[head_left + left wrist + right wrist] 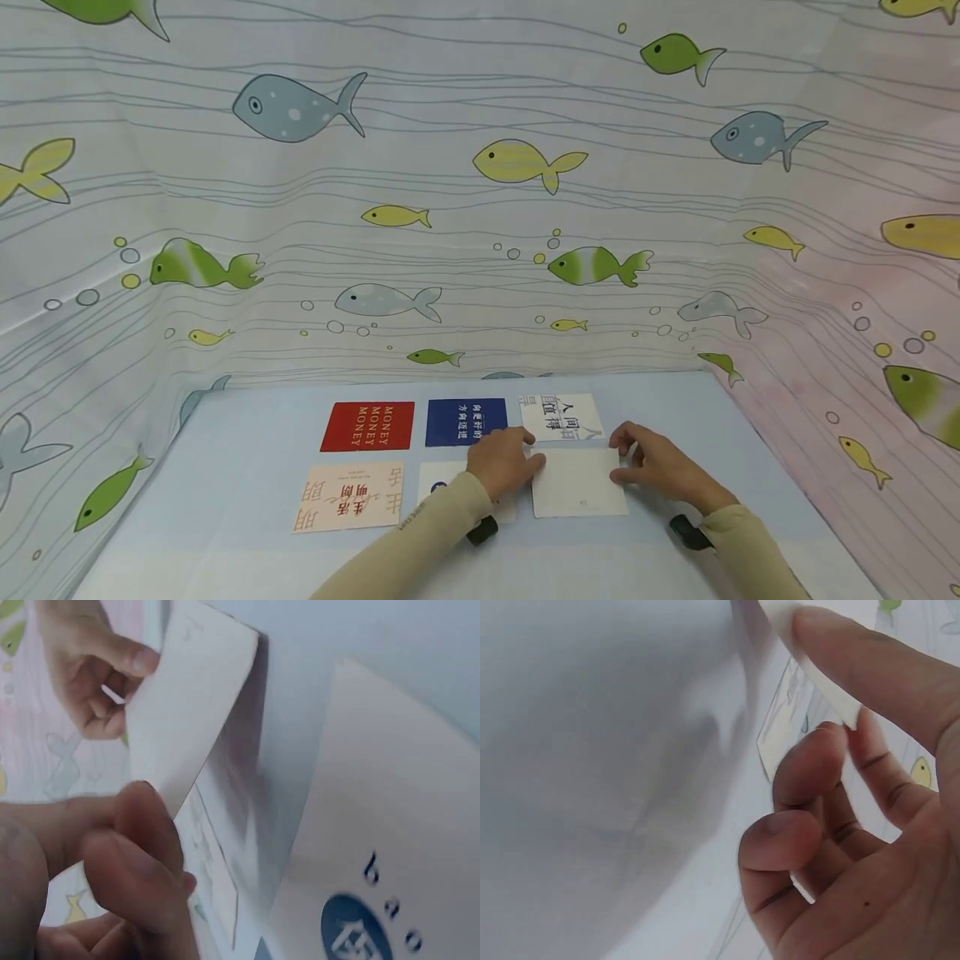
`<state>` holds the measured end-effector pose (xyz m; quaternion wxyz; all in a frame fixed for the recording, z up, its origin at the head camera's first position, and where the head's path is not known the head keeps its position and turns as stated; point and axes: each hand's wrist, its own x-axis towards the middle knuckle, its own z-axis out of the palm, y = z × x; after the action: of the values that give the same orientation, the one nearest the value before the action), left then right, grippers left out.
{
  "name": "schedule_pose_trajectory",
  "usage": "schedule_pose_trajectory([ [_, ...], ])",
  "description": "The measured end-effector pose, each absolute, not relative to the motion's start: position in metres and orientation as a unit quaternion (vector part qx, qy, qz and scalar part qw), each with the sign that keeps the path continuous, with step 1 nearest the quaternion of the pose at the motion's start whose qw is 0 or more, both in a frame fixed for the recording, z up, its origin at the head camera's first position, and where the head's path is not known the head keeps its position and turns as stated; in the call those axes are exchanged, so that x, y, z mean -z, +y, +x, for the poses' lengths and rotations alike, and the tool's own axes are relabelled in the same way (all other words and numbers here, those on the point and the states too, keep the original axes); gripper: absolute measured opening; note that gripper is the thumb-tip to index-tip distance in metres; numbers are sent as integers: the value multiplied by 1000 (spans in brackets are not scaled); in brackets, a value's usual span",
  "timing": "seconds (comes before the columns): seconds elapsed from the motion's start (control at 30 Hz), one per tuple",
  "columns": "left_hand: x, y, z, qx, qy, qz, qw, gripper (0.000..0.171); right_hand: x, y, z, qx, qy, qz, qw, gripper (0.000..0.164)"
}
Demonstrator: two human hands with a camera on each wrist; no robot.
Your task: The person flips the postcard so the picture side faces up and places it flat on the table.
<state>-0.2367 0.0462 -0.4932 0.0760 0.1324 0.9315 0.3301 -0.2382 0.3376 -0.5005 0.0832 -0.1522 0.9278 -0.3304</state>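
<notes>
A plain white card [577,483], its blank side up, is between my two hands in the head view. My left hand [498,462] pinches its upper left corner between thumb and fingers. At the right edge, my right hand [663,467] holds it with the thumb on the face and fingers behind. In the left wrist view the card [191,690] slants above the table, with a shadow beneath. Just left of it lies a white card with a blue round logo [431,477], partly covered by my left hand and sleeve; its lettering shows in the left wrist view.
Behind lie a red card [367,427], a blue card [457,422] and a white card with dark characters [562,417]. A cream card with red characters [348,497] is at the front left. Fish-printed cloth walls [450,250] enclose the pale table [240,467].
</notes>
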Motion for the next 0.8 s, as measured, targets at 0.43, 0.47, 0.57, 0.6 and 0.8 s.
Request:
schedule_pose_trajectory([
  [0.43, 497, 48, -233, -432, 890, 108, 101, 25, 495, 336, -231, 338, 935, -73, 83, 42],
  [0.47, 498, 48, -233, -431, 890, 108, 99, 26, 495, 336, -230, 344, 932, -68, 89, 42],
  [0.57, 500, 48, -232, -426, 893, 106, 97, 27, 496, 339, -231, 378, 916, -61, 120, 41],
  [0.6, 500, 48, -232, -425, 894, 106, 95, 27, 496, 339, -231, 390, 910, -60, 130, 40],
  [0.8, 498, 46, -230, -439, 887, 110, 86, 24, 496, 341, -231, 426, 890, -55, 154, 40],
])
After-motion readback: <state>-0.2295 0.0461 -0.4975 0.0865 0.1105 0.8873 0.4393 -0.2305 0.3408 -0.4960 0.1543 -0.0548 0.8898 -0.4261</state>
